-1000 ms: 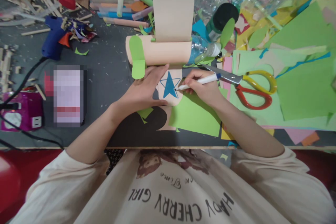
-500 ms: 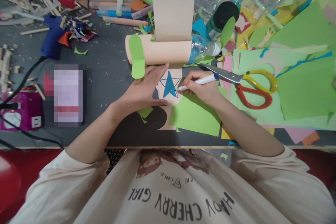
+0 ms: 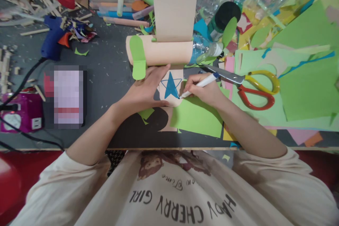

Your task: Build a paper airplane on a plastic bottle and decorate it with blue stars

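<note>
Fingers wrapped around a white marker [image 3: 203,81], my right hand [image 3: 205,90] rests its tip at the lower right point of a blue star [image 3: 171,86]. The star is partly filled in, with its side points only outlined. It is drawn on a peach paper flap [image 3: 173,102] below a paper-wrapped bottle [image 3: 164,52]. My left hand [image 3: 144,90] lies flat with fingers spread along the flap's left side, thumb at its lower edge. A green paper strip [image 3: 139,58] is stuck on the bottle's left end. A wide peach sheet [image 3: 174,7] extends up from the bottle.
Scissors [image 3: 246,84] with yellow and red handles lie right of my right hand on green paper sheets [image 3: 309,91]. A blue glue gun [image 3: 53,37], a purple box [image 3: 23,111] with cables and a blurred item [image 3: 69,95] stand left. Markers [image 3: 122,19] and plastic bottles [image 3: 225,17] crowd the back.
The marker tip has moved down and slightly right to the star's lower right point, which is now more filled with blue. My left hand has stayed in place.
</note>
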Demonstrator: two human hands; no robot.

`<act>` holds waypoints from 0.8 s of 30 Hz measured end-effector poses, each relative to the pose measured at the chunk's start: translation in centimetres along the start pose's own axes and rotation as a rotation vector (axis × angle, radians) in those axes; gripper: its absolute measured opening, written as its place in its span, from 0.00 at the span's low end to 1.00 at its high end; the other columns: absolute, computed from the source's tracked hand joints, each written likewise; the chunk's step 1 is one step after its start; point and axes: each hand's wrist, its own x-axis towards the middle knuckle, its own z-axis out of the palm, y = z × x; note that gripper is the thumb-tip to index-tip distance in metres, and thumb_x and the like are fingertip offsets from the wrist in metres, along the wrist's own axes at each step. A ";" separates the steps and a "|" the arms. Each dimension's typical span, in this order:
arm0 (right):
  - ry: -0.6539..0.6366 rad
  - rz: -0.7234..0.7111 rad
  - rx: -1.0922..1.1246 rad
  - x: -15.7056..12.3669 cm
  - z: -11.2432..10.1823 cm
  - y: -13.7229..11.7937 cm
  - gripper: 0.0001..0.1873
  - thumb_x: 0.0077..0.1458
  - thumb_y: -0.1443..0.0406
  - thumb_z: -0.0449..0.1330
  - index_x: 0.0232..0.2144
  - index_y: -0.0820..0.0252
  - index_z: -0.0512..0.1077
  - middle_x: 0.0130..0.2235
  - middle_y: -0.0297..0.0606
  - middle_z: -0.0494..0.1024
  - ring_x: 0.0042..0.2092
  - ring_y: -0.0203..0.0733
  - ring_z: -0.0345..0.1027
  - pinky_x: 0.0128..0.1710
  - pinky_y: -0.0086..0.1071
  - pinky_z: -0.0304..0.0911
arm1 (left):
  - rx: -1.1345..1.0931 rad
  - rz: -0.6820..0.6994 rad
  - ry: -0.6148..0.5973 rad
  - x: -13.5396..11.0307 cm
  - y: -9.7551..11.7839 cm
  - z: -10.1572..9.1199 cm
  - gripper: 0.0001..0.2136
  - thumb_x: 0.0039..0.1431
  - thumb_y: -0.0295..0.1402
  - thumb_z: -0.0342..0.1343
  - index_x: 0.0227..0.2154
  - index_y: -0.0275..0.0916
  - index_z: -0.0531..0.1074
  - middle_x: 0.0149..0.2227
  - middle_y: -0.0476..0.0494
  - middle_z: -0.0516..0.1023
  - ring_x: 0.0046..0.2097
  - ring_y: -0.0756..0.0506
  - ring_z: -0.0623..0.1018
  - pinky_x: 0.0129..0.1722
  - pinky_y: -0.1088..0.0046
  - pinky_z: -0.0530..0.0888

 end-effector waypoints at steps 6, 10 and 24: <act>0.127 -0.023 0.125 0.1 0.1 0.4 0.07 0.42 0.67 0.57 0.16 0.58 0.69 0.19 0.31 0.74 0.18 0.30 0.60 0.17 0.25 0.56 | 0.001 -0.023 -0.006 0.0 0.0 0.0 0.48 0.53 0.54 0.62 0.70 0.43 0.44 0.71 0.34 0.51 0.71 0.26 0.49 0.68 0.49 0.55; 0.115 -0.051 0.089 0.0 0.2 0.5 0.07 0.45 0.67 0.59 0.17 0.58 0.70 0.18 0.30 0.73 0.19 0.30 0.62 0.18 0.26 0.57 | 0.003 -0.033 -0.017 0.0 0.2 -0.1 0.49 0.53 0.52 0.63 0.70 0.41 0.44 0.71 0.32 0.51 0.71 0.26 0.49 0.68 0.48 0.55; 0.026 -0.036 -0.035 0.0 0.1 -0.1 0.08 0.40 0.69 0.53 0.15 0.57 0.68 0.17 0.31 0.72 0.21 0.33 0.64 0.22 0.27 0.61 | 0.016 0.000 -0.008 0.2 0.1 0.0 0.48 0.54 0.51 0.63 0.70 0.40 0.44 0.71 0.33 0.51 0.71 0.26 0.49 0.67 0.49 0.58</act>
